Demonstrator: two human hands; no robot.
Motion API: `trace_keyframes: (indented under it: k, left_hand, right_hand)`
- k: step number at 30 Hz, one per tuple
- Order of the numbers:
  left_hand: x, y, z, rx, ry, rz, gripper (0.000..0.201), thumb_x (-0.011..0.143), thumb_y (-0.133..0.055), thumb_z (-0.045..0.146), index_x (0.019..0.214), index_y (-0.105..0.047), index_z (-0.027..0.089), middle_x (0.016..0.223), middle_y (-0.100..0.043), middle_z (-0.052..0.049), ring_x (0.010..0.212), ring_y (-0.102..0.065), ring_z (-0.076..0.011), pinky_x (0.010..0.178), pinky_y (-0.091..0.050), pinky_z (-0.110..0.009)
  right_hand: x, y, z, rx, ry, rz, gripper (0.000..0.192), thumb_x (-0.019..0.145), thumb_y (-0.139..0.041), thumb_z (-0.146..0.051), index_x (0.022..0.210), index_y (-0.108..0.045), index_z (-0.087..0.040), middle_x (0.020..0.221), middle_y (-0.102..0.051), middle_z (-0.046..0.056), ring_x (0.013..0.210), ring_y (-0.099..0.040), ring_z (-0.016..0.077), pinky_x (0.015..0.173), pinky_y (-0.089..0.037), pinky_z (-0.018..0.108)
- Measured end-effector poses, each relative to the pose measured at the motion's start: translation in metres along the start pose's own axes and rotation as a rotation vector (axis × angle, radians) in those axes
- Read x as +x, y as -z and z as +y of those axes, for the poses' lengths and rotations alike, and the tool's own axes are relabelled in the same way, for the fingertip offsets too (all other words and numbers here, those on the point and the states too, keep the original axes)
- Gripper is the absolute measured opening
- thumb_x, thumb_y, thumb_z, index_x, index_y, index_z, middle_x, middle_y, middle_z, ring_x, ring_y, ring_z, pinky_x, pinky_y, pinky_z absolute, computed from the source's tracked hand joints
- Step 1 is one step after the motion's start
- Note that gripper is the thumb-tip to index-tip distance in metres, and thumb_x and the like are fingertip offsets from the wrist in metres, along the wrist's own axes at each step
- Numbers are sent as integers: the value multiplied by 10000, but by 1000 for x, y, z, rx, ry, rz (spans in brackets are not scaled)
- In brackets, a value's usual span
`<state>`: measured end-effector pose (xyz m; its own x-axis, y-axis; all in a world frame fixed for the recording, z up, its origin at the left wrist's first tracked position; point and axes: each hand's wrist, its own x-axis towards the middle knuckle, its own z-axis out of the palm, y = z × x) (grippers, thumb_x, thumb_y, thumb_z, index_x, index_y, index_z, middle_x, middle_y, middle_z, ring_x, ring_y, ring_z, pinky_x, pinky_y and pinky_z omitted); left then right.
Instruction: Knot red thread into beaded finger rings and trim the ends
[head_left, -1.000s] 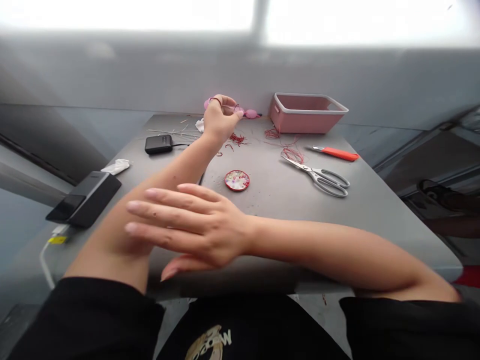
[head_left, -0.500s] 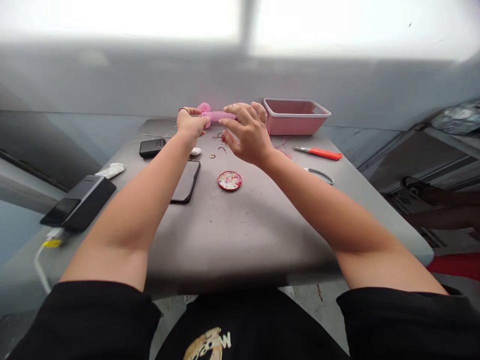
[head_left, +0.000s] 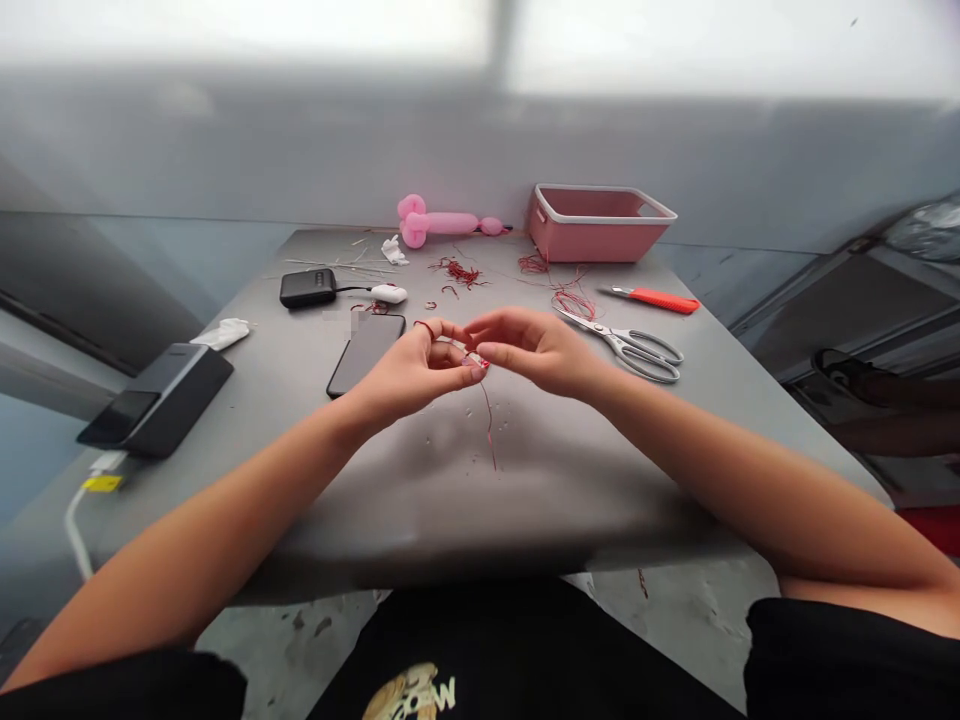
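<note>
My left hand [head_left: 431, 362] and my right hand [head_left: 534, 350] meet fingertip to fingertip over the middle of the table. Between them is a thin red string [head_left: 490, 430], whose loose end hangs down toward me. Both hands are closed in a pinch about its upper part. Under and behind the fingers, bits of white and red from the round dish of beads [head_left: 474, 356] show; most of it is hidden. A red band circles my left wrist area. Close to my left hand lies a dark phone [head_left: 366, 352], and scissors [head_left: 637, 350] lie right of my right hand.
Along the back are a pink balloon figure [head_left: 448, 223] and a pink basket [head_left: 600, 235]. Red string clippings [head_left: 461, 272], a tangle of red string [head_left: 574, 303] and an orange-handled cutter [head_left: 660, 300] lie in front. At left are a black power bank [head_left: 307, 288] and a black device [head_left: 161, 400].
Both hands have drawn back from the balloon figure toward me and come together above the bead dish, with the red string between them. The balloon figure lies on the table at the back.
</note>
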<state>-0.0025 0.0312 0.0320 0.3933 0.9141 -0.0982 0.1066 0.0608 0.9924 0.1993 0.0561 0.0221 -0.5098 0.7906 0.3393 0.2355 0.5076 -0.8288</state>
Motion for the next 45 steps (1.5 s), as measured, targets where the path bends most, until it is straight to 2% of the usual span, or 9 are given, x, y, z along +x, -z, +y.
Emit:
trace_keyframes:
  k: [4,10,14,17,26,30,35,40,45]
  left_hand:
    - [-7,-6,-2,-30,21,-9,446,730,-816,280,1045,-510,198,762,-705,12,799,-685,-163,758,-491,-313]
    - [-9,-15,-14,-114,-103,32,355,771,-777,222,978,-489,205,744,-683,24,774,-690,-147,763,-518,-296]
    - [-14,-15,-18,-29,-132,19,313,792,-755,221,959,-490,221,713,-646,42,678,-646,-119,685,-494,-260]
    - [-15,-14,-20,-35,-137,1,307,798,-748,205,969,-494,225,737,-646,39,711,-655,-118,712,-511,-261]
    - [-11,-14,-20,-201,40,52,344,750,-784,184,976,-525,207,880,-716,-7,861,-720,-162,840,-570,-325]
    - [-9,-16,-23,-239,107,68,310,752,-767,146,965,-548,197,859,-712,11,821,-719,-137,830,-575,-307]
    - [-8,-17,-25,-295,193,74,320,740,-768,112,971,-562,188,842,-717,7,813,-710,-128,816,-568,-292]
    - [-7,-17,-25,-367,197,44,316,728,-801,162,941,-569,194,820,-722,0,781,-715,-141,796,-574,-304]
    - [-7,-17,-25,-392,180,16,272,742,-792,144,905,-580,191,753,-716,22,708,-703,-113,739,-575,-257]
  right_hand:
    - [-16,-10,-1,30,-44,-2,265,865,-653,-449,911,-686,-190,900,-727,38,839,-664,161,760,-519,299]
    - [-29,-17,-11,-4,-174,99,222,900,-614,-377,827,-656,-171,748,-663,17,680,-574,124,637,-433,271]
    - [-35,-21,-17,162,-363,17,258,894,-611,-420,813,-612,-174,609,-560,-25,527,-448,87,490,-340,233]
    - [-37,-22,-16,260,-431,-6,288,877,-628,-457,820,-609,-175,592,-547,-27,531,-446,88,492,-346,232]
    - [-40,-23,0,389,-398,31,216,882,-655,-387,867,-614,-175,738,-657,11,721,-624,119,696,-500,264]
    - [-41,-23,2,317,-347,18,179,891,-633,-349,866,-610,-173,778,-658,25,733,-626,129,677,-515,267]
    - [-42,-20,1,259,-352,-23,162,895,-612,-331,840,-595,-179,724,-650,20,653,-595,120,599,-500,250]
    - [-44,-18,2,249,-340,-34,187,888,-631,-361,842,-622,-180,734,-646,23,661,-599,129,589,-506,257]
    - [-44,-18,4,303,-312,25,173,873,-673,-355,896,-639,-188,815,-663,26,716,-622,129,638,-530,265]
